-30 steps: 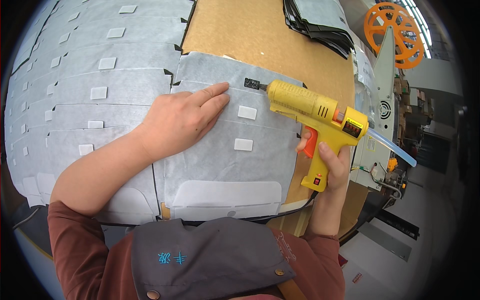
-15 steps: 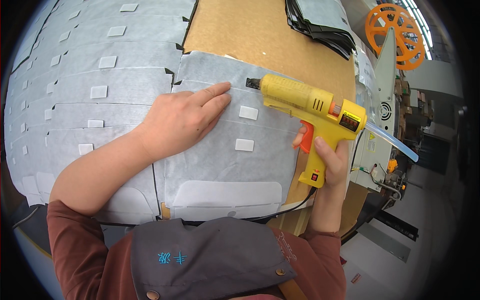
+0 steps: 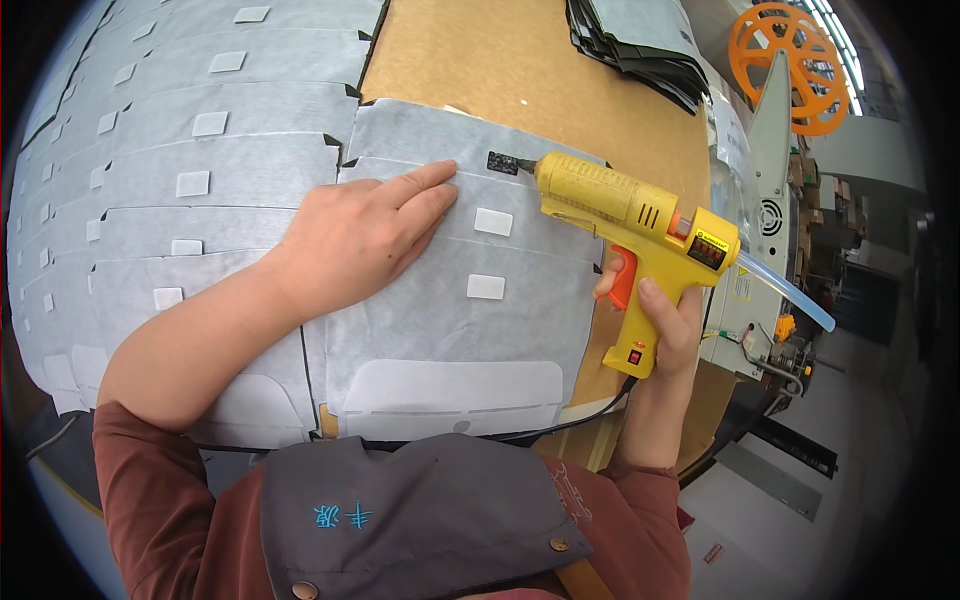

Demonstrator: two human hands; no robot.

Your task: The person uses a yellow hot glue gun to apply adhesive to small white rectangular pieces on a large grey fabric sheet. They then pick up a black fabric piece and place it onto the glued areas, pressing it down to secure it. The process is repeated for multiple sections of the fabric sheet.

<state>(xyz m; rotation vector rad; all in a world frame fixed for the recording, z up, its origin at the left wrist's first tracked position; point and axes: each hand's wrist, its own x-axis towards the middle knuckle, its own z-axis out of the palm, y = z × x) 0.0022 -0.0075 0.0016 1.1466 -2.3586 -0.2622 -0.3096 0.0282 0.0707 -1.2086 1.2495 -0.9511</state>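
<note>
My right hand (image 3: 672, 318) grips a yellow hot glue gun (image 3: 610, 200) by its handle, a finger at the orange trigger. A clear glue stick (image 3: 785, 290) sticks out of its back end. The dark nozzle lies at the right edge of a small black rectangular patch (image 3: 502, 163) on a light grey fabric sheet (image 3: 420, 310). Flat on that sheet rests my left hand (image 3: 365, 240), palm down with fingers stretched toward the patch, holding nothing. Below the patch on the sheet are a white rectangle (image 3: 493, 222) and another white rectangle (image 3: 486, 287).
Overlapping grey sheets (image 3: 215, 170) with white rectangles cover the left of the table. Brown board (image 3: 460, 50) shows behind. A stack of black-edged sheets (image 3: 640, 50) lies at the far right. Beyond stands a machine (image 3: 770, 200) with an orange reel (image 3: 790, 70). A black cord (image 3: 590, 412) trails from the gun.
The glue gun has shifted slightly right and down, and its nozzle uncovers more of the black patch. My left hand has stayed in nearly the same place.
</note>
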